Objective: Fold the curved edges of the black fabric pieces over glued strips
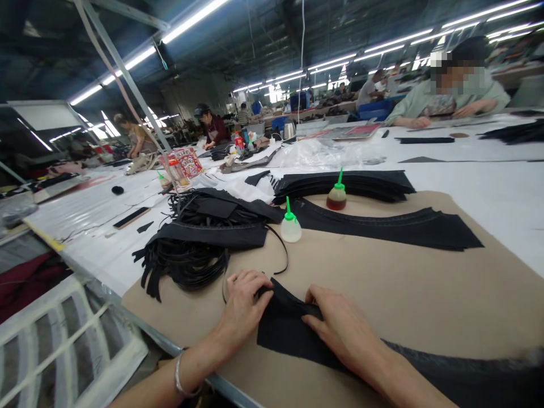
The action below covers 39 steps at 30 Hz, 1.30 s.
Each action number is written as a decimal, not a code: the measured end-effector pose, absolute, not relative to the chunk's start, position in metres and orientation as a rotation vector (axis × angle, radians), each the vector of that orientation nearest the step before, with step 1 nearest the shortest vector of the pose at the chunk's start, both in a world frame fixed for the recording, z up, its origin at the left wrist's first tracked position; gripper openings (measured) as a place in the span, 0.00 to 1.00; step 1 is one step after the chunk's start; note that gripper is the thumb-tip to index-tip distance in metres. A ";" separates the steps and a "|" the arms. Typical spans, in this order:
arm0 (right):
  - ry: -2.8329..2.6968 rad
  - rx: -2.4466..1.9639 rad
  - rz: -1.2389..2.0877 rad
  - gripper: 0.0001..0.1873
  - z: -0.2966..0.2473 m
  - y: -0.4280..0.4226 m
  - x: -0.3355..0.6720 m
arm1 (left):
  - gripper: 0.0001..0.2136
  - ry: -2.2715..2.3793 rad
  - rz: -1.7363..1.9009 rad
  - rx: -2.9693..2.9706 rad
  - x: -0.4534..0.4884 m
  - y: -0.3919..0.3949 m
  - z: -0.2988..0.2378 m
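Note:
A long curved black panel [283,333], fabric or leather, lies on the tan board [403,283] in front of me and runs out of view at the lower right. My left hand [246,297], with a bangle on the wrist, pinches the panel's upper left corner between thumb and fingers. Farther along the same upper edge, my right hand [338,320] grips the panel with thumb and forefinger, the edge raised or folded there. A thin black strip [285,255] curls on the board just beyond my left hand, running toward a heap of black strips [191,263].
Two squeeze bottles with green nozzles, one with whitish contents [291,228] and one with brown liquid [336,198], stand beyond my hands. Stacked black panels [344,184] lie behind them. A white rack [63,340] stands below the table's left edge. A co-worker [450,90] sits across the table.

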State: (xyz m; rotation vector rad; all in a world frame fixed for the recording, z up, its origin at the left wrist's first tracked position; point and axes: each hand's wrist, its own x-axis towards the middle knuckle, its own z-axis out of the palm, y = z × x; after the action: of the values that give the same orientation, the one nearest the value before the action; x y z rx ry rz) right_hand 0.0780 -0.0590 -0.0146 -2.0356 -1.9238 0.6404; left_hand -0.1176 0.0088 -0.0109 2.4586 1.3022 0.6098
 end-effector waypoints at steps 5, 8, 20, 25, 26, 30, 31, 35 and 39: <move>-1.882 -2.036 0.685 0.07 -0.013 -0.060 0.083 | 0.08 1.407 0.612 2.526 -0.095 0.006 -0.008; -1.880 -2.026 0.681 0.05 -0.012 -0.063 0.085 | 0.11 1.414 0.516 2.512 -0.093 0.010 -0.009; -1.844 -2.043 0.867 0.06 -0.003 -0.066 0.099 | 0.08 1.419 0.400 2.250 -0.089 0.034 0.000; -1.881 -2.098 1.038 0.05 0.005 -0.082 0.116 | 0.26 1.309 0.305 2.120 -0.099 0.017 -0.009; -1.907 -2.109 1.069 0.05 0.007 -0.086 0.118 | 0.28 1.285 0.272 2.113 -0.103 0.012 -0.010; -1.999 -2.162 1.041 0.09 0.013 -0.097 0.122 | 0.26 1.338 0.392 2.351 -0.108 -0.011 -0.005; -1.992 -2.167 1.021 0.11 0.013 -0.098 0.121 | 0.26 1.347 0.486 2.439 -0.105 -0.016 -0.003; -1.929 -2.107 0.886 0.06 0.002 -0.101 0.116 | 0.22 0.998 0.488 2.634 -0.084 -0.028 0.000; -1.921 -2.023 0.752 0.05 -0.010 -0.103 0.112 | 0.16 0.756 0.256 2.642 -0.060 -0.024 -0.003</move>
State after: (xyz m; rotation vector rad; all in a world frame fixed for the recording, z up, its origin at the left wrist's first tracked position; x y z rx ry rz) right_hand 0.1116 -0.1031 -0.0102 -2.0229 -1.9205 0.7515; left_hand -0.0600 -0.0240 -0.0034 2.6418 0.7558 0.2556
